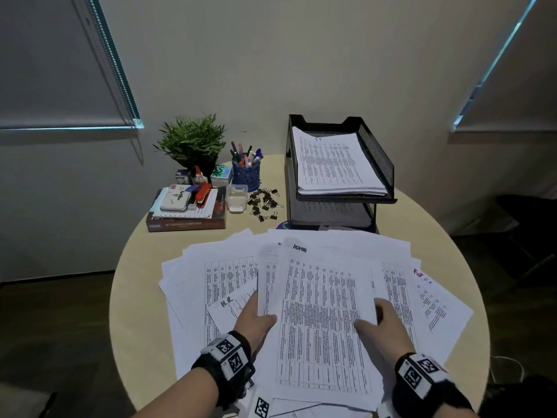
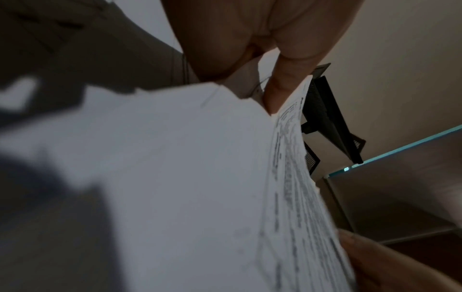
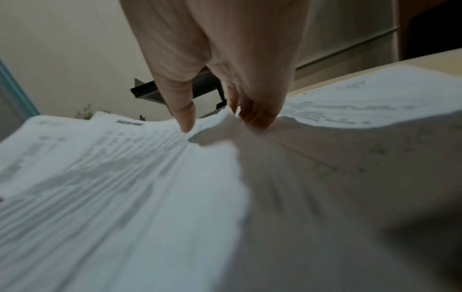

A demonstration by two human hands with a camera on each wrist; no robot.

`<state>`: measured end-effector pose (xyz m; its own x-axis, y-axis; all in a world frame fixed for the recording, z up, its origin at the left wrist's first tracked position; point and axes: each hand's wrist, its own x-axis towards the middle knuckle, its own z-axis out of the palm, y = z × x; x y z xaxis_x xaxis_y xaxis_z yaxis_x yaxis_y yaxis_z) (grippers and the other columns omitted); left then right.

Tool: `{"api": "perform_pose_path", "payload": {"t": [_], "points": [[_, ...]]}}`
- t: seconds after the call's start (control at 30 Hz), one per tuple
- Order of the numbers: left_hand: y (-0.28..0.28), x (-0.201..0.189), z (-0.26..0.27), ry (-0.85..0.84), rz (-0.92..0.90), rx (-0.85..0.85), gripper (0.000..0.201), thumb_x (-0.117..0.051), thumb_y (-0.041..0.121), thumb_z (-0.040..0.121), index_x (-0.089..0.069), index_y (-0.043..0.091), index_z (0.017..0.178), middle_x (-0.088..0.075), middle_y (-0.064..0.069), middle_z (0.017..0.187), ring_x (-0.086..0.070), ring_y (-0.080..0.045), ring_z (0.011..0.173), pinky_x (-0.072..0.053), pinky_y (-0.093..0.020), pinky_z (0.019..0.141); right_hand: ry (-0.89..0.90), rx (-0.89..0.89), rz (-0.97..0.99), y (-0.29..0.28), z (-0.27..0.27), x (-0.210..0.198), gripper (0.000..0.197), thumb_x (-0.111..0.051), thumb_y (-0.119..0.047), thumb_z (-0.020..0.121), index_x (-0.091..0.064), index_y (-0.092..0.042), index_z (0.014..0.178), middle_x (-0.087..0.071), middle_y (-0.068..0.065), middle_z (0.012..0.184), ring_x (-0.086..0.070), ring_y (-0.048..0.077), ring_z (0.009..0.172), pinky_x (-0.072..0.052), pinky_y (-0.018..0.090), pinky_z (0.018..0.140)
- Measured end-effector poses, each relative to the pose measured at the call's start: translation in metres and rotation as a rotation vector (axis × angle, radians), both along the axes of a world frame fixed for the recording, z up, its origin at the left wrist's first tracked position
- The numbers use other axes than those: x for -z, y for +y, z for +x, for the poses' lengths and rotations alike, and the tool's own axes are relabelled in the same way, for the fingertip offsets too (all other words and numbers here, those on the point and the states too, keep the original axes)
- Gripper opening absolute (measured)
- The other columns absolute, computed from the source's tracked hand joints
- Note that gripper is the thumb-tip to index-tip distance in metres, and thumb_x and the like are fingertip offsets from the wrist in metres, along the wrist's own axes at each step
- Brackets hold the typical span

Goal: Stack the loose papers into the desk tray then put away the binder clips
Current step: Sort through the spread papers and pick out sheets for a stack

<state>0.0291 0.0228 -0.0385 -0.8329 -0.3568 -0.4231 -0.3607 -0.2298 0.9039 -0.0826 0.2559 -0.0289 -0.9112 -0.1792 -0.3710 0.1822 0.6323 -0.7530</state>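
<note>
Now – two hands (image 1: 256, 319) (image 1: 381, 325) | one sheaf (image 1: 322, 312) | two-tier tray (image 1: 376, 155)

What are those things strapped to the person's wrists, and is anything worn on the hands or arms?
Both hands are bare: no gloves, no rings in view, and no sleeves on the forearms. The left hand and the right hand each have a thick black wrist band carrying a white block printed with square black-and-white code markers. A dark bracket sticks out beside the left band.
</note>
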Motion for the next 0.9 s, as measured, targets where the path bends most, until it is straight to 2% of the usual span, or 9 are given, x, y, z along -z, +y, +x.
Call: {"api": "perform_pose_path", "payload": {"t": [0.1,0.17,0.27,0.37,0.43,0.6,0.73,0.83,0.9], "points": [[-0.002,-0.003,-0.002,-0.018,0.043,-0.029,0.073,-0.046,-0.011,0.086,-0.026,0.025,0.145,-0.047,-0.001,0.141,-0.048,-0.021,0.125,-0.033,-0.042,0.111,-0.060,0.121,-0.140,0.005,-0.006,0.001,0.069,-0.075,-0.028,0.079,-0.042,-0.014,0.137,-0.052,0.001,0.129,-0.051,0.023,0.122,-0.041,0.037,0.102],[-0.004,-0.005,-0.005,-0.017,0.077,-0.063,0.079,-0.046,-0.009,0.086,-0.016,0.028,0.148,-0.043,0.001,0.139,-0.049,-0.019,0.118,-0.039,-0.034,0.104,-0.118,0.124,-0.243,0.005,-0.007,0.001,0.050,-0.074,-0.025,0.080,-0.054,-0.013,0.124,-0.062,0.001,0.121,-0.060,0.018,0.107,-0.046,0.031,0.090],[-0.004,-0.002,-0.012,0.003,0.073,-0.080,0.084,-0.050,-0.006,0.077,-0.019,0.029,0.147,-0.051,-0.003,0.119,-0.052,-0.017,0.085,-0.044,-0.022,0.072,-0.253,0.103,-0.423,-0.001,0.001,-0.006,0.029,-0.068,-0.007,0.084,-0.059,-0.007,0.111,-0.068,0.007,0.112,-0.064,0.014,0.095,-0.046,0.021,0.076],[-0.004,0.005,-0.014,-0.049,0.033,-0.039,0.085,-0.059,0.002,0.067,-0.028,0.032,0.140,-0.052,-0.008,0.126,-0.055,-0.018,0.081,-0.049,-0.029,0.071,-0.316,0.008,-0.404,-0.006,0.008,-0.006,0.018,-0.064,-0.001,0.086,-0.059,-0.007,0.103,-0.070,0.005,0.103,-0.065,0.014,0.091,-0.046,0.018,0.070],[-0.002,0.008,-0.013,-0.067,-0.004,0.019,0.067,-0.063,0.002,0.067,-0.043,0.017,0.129,-0.057,-0.016,0.112,-0.057,-0.023,0.087,-0.053,-0.039,0.079,-0.315,-0.041,-0.337,-0.009,0.011,-0.001,0.029,-0.067,-0.005,0.084,-0.060,-0.008,0.112,-0.071,0.007,0.106,-0.066,0.021,0.099,-0.048,0.025,0.075],[-0.008,-0.003,-0.015,-0.030,-0.034,-0.022,0.025,-0.064,0.001,0.064,-0.053,0.007,0.085,-0.047,-0.010,0.075,-0.047,-0.021,0.071,-0.044,-0.029,0.066,-0.302,-0.003,-0.429,-0.011,0.010,-0.010,0.023,-0.069,-0.005,0.083,-0.062,-0.008,0.104,-0.070,0.006,0.093,-0.065,0.016,0.087,-0.047,0.024,0.067],[-0.017,-0.031,-0.020,0.047,0.017,-0.067,0.025,-0.063,-0.004,0.058,-0.047,0.015,0.058,-0.043,-0.003,0.058,-0.044,-0.020,0.062,-0.038,-0.033,0.064,-0.193,0.064,-0.526,-0.017,0.009,-0.028,0.036,-0.077,-0.014,0.075,-0.065,-0.009,0.109,-0.074,0.006,0.100,-0.068,0.024,0.097,-0.049,0.040,0.093],[-0.018,-0.067,-0.027,0.208,0.061,-0.059,0.025,-0.067,-0.011,0.060,-0.053,0.008,0.069,-0.048,-0.008,0.062,-0.053,-0.019,0.053,-0.044,-0.026,0.053,-0.064,0.074,-0.564,-0.023,0.003,-0.058,0.018,-0.076,-0.010,0.076,-0.069,-0.005,0.091,-0.073,0.008,0.081,-0.069,0.024,0.076,-0.052,0.033,0.071],[-0.022,-0.090,-0.030,0.343,0.061,-0.066,0.028,-0.073,-0.008,0.064,-0.061,0.000,0.088,-0.066,-0.010,0.076,-0.068,-0.016,0.064,-0.055,-0.023,0.059,0.059,0.042,-0.602,-0.027,-0.001,-0.083,0.012,-0.075,-0.010,0.075,-0.071,-0.008,0.085,-0.075,0.003,0.077,-0.070,0.022,0.073,-0.051,0.028,0.064]]}}
